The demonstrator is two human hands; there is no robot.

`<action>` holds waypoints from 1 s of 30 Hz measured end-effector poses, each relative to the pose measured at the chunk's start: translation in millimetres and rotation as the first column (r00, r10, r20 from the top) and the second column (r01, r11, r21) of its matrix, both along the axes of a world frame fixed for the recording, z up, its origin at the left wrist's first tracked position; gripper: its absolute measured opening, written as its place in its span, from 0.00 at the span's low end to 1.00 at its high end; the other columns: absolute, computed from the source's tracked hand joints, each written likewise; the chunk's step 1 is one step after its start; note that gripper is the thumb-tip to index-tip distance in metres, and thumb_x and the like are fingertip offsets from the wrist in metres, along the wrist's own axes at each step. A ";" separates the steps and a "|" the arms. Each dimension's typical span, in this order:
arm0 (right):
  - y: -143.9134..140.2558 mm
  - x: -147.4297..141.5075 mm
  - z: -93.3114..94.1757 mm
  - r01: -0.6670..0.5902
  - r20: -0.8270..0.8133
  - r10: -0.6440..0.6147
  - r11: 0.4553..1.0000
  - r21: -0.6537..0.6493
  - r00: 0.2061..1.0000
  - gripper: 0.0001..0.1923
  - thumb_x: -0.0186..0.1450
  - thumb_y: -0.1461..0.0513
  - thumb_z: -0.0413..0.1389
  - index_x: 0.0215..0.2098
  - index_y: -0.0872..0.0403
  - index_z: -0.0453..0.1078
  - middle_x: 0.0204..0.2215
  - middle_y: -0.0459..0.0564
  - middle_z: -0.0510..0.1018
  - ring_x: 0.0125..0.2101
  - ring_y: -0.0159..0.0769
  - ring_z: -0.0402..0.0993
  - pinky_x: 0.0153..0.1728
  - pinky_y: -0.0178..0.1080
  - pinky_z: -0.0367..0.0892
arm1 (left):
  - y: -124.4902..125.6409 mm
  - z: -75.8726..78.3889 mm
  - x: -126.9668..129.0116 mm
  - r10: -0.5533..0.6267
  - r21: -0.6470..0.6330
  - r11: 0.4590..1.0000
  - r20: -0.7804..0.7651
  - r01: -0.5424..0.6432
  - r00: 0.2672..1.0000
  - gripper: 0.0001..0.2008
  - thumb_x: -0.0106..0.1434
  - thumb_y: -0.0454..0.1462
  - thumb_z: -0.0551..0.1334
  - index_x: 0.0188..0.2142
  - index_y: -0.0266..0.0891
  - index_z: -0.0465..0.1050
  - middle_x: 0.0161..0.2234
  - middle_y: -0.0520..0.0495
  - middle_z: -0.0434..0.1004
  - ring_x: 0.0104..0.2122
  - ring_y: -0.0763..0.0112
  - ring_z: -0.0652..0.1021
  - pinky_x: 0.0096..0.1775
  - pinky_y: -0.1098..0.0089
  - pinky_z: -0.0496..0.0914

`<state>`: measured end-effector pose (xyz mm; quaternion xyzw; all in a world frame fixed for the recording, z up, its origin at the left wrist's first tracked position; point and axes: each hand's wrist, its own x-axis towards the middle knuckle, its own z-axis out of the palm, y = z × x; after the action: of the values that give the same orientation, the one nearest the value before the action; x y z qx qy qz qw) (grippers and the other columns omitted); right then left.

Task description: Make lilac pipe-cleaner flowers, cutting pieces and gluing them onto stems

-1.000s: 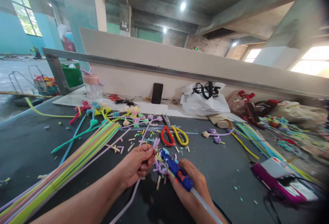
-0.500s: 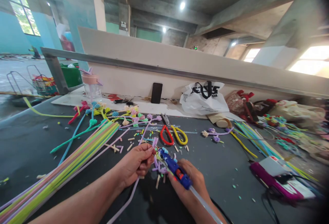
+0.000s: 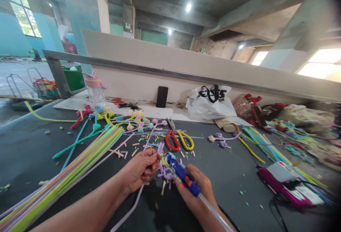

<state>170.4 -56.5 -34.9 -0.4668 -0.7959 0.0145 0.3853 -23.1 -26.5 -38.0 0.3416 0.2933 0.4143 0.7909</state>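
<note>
Taking the scissors (image 3: 179, 140) on the worktop (image 3: 32, 154) as landmark: the hands lie before them, a long bundle of straws (image 3: 66, 175) to their left, a phone (image 3: 162, 96) and bag (image 3: 210, 103) stand behind, a flat box (image 3: 287, 185) lies right

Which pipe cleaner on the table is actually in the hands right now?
The lilac pipe cleaner, pinched at its top by the left hand beside the glue gun. The bundle of long stems lies untouched further left.

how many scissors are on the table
1: the scissors with one red and one yellow handle loop lie on the dark table, just beyond the hands. Clutter at right may hide others.
</note>
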 end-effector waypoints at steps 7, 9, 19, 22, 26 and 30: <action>9.5 44.5 19.1 0.300 0.107 -0.295 0.953 -0.035 0.950 0.09 0.57 0.55 0.52 0.29 0.53 0.66 0.26 0.48 0.72 0.27 0.35 0.72 0.27 0.33 0.66 | 1.0 -3.1 -0.9 -0.003 -0.014 1.000 0.042 0.003 0.999 0.08 0.58 0.39 0.58 0.29 0.37 0.61 0.17 0.58 0.58 0.12 0.87 0.50 0.15 0.81 0.39; 14.4 67.2 23.9 0.367 0.269 -0.326 0.923 -0.117 0.906 0.09 0.58 0.55 0.51 0.29 0.52 0.65 0.29 0.49 0.72 0.29 0.37 0.72 0.28 0.34 0.66 | 1.5 -5.2 -1.7 -0.003 -0.015 1.000 0.052 0.003 0.999 0.08 0.58 0.39 0.58 0.29 0.38 0.61 0.17 0.58 0.58 0.12 0.87 0.50 0.15 0.81 0.39; 46.6 132.5 11.3 0.367 0.489 -0.192 0.883 -0.292 0.851 0.16 0.51 0.63 0.56 0.39 0.58 0.68 0.37 0.55 0.72 0.38 0.41 0.70 0.39 0.40 0.63 | 0.9 -3.2 -5.0 -0.012 0.011 1.000 0.100 0.011 0.995 0.09 0.58 0.40 0.59 0.29 0.37 0.60 0.17 0.59 0.57 0.12 0.88 0.49 0.15 0.81 0.40; 35.1 133.0 23.5 0.448 0.555 -0.241 0.851 -0.275 0.797 0.27 0.47 0.68 0.56 0.47 0.54 0.65 0.47 0.56 0.69 0.45 0.48 0.66 0.39 0.46 0.62 | 2.0 -2.1 -5.1 -0.005 0.007 1.000 0.107 0.004 0.994 0.08 0.59 0.39 0.58 0.29 0.37 0.61 0.17 0.59 0.57 0.12 0.88 0.49 0.15 0.81 0.40; 12.2 94.6 45.2 0.519 0.527 -0.397 0.849 -0.101 0.752 0.24 0.51 0.70 0.52 0.47 0.52 0.65 0.49 0.57 0.68 0.47 0.52 0.63 0.41 0.52 0.59 | 0.2 0.1 -4.9 -0.010 -0.002 1.000 0.113 0.010 0.994 0.08 0.59 0.39 0.58 0.28 0.38 0.60 0.17 0.59 0.56 0.12 0.88 0.49 0.14 0.81 0.40; 7.0 18.9 42.4 0.155 0.282 -0.072 0.946 -0.283 0.957 0.16 0.57 0.70 0.47 0.40 0.52 0.68 0.40 0.52 0.72 0.40 0.37 0.69 0.41 0.36 0.63 | -2.9 0.0 -3.4 -0.037 -0.011 0.999 0.106 0.038 0.994 0.08 0.60 0.39 0.57 0.28 0.38 0.59 0.17 0.59 0.57 0.12 0.87 0.49 0.14 0.81 0.40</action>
<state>189.2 -49.5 7.4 -0.5632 -0.8005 0.0506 0.1985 -26.6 -29.4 -37.9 0.3196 0.2473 0.4151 0.8151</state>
